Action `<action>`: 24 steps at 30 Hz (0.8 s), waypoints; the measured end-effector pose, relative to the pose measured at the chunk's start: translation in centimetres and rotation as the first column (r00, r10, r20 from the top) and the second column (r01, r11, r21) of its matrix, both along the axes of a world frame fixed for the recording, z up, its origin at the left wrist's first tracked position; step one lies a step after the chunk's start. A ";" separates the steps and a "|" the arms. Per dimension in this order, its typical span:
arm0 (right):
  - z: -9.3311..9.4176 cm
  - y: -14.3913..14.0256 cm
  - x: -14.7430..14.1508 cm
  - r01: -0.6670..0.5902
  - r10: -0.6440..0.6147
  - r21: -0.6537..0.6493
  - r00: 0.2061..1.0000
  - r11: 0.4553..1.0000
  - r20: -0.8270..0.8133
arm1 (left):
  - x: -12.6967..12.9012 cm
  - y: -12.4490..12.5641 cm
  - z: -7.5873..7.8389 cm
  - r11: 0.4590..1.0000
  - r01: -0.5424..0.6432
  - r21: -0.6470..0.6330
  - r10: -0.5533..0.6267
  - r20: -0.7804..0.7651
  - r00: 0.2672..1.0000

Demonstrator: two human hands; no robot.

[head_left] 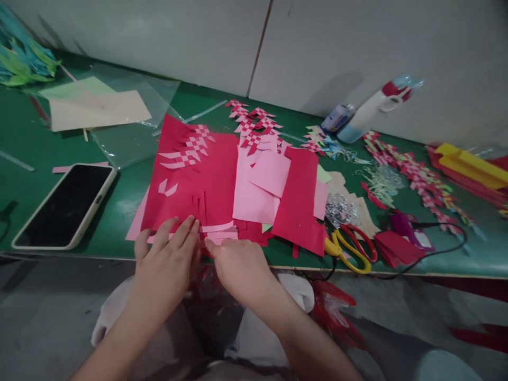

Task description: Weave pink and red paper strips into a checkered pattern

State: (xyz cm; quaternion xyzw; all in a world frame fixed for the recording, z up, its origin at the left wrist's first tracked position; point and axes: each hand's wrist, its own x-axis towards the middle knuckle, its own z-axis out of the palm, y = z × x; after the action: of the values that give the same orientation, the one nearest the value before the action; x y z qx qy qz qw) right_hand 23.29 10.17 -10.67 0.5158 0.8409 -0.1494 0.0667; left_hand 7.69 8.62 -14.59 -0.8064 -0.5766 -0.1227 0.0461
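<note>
Red and pink paper sheets (206, 174), checkered woven pieces (254, 124), green table (24, 143), yellow-red scissors (351, 248).

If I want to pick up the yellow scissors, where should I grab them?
Probably by the yellow handle loops, coming from the table's near edge. The scissors lie flat by that edge, right of the red paper. Their blade end is hidden under the paper, so the loops are the only free part.

We see a green table (24, 143) carrying red paper sheets (198, 180), pink paper (254, 196), a smartphone (65, 206) at left, yellow-handled scissors (349, 248), woven paper strips (420, 180), clear plastic film (130, 137), a cream sheet (95, 111), a black cable (440, 248).
</note>
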 end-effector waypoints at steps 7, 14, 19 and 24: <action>0.2 0.2 0.1 0.000 0.000 -0.027 1.000 1.000 -0.006 | 0.0 2.0 0.8 1.000 -0.002 -0.021 0.001 -0.058 0.998; 0.3 0.3 0.1 0.000 0.000 -0.053 1.000 0.999 -0.005 | -0.6 4.0 0.8 0.999 0.046 -0.020 -0.048 -0.129 0.991; 0.4 0.2 0.2 0.011 -0.011 -0.061 1.000 0.998 -0.013 | -1.9 5.1 0.8 0.994 0.110 0.014 -0.109 -0.089 0.990; 0.6 0.3 0.3 0.001 -0.003 -0.068 1.000 0.998 -0.022 | -3.1 1.9 1.0 0.996 0.070 0.052 -0.067 -0.073 0.995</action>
State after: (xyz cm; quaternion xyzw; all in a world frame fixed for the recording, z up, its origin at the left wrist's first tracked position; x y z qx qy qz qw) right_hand 23.64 10.48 -10.11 0.5125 0.8355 -0.1838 0.0745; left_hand 4.57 10.56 -13.56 -0.8280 -0.5431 -0.1111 0.0841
